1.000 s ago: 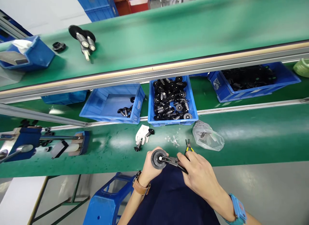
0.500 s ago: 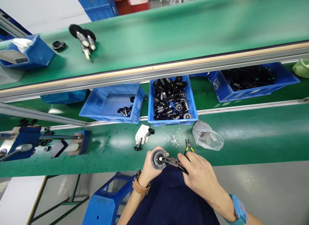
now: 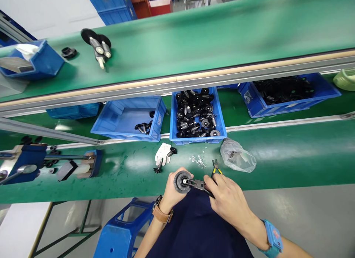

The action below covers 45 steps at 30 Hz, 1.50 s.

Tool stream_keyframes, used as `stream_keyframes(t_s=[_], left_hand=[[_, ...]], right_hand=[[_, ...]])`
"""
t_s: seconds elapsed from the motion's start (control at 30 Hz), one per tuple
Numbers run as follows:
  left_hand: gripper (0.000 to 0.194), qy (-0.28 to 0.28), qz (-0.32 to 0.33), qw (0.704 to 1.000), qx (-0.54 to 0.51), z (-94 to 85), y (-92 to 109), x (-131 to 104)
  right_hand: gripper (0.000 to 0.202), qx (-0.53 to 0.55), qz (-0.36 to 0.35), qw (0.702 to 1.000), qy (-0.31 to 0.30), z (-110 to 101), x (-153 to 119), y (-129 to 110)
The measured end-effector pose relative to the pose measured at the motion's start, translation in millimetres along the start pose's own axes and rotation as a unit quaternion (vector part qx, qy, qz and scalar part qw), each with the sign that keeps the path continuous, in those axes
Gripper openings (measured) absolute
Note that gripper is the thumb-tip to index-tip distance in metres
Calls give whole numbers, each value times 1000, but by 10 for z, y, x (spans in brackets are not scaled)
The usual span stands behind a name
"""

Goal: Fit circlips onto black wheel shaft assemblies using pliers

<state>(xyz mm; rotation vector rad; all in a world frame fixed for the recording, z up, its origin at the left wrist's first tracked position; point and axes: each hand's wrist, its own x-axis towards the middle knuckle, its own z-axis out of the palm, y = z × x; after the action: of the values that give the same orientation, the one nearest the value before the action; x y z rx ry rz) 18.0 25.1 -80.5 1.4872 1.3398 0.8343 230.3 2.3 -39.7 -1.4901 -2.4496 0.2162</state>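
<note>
Left hand point(image 3: 171, 189) is clamped on a dark wheeled part point(image 3: 179, 184), its disc facing up atop the fist. Right hand point(image 3: 229, 199) is clamped on pliers point(image 3: 199, 184); their tips reach the disc's centre.

The right hand point(image 3: 227, 197) hides the handle ends of the black-handled grey metal pliers point(image 3: 199, 184); exactly how they meet the centre of the dark grey round wheel point(image 3: 179, 187) is too small to tell. This wheel hides part of the left hand point(image 3: 169, 193). The right edge cuts off the pale green plastic basket point(image 3: 344, 80), the bottom edge the blue plastic stool point(image 3: 118, 234).
</note>
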Motion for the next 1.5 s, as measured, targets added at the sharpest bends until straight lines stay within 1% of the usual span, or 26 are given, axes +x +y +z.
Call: stream_keyframes(t_s=[0.2, 0.33, 0.43, 0.6, 0.77, 0.97, 1.13, 1.2, 1.33, 1.5], left_hand=[[12, -5, -9, 1000, 21, -3, -34, 4], [11, 0, -4, 1000, -2, 5, -20, -8], [7, 4, 4, 1000, -16, 7, -9, -17], [14, 13, 10, 1000, -17, -1, -27, -22], [16, 17, 11, 1000, -14, -18, -10, -20], [14, 14, 5, 1000, -2, -36, 16, -18], [12, 15, 14, 1000, 8, -39, 5, 0], [8, 24, 16, 999, 20, -29, -4, 6], [5, 64, 18, 996, 60, -4, -5, -1], [6, 103, 32, 992, 67, 6, 27, -5]], right_hand=[[40, -14, 1, 1000, -1, 18, 2, 14], [42, -13, -6, 1000, 16, 40, -1, 21], [41, -8, -14, 1000, 24, 55, 13, 46], [42, -16, -44, 998, 29, 42, 78, 100], [50, -27, -44, 998, 24, 21, 104, 91], [49, -32, -49, 998, 8, 4, 114, 99], [51, -31, -41, 999, -13, 21, 126, 90], [51, -27, -32, 999, -21, 59, 119, 73], [50, -24, -20, 999, -33, 121, 102, 32], [52, -28, -22, 999, -35, 114, 134, 29]])
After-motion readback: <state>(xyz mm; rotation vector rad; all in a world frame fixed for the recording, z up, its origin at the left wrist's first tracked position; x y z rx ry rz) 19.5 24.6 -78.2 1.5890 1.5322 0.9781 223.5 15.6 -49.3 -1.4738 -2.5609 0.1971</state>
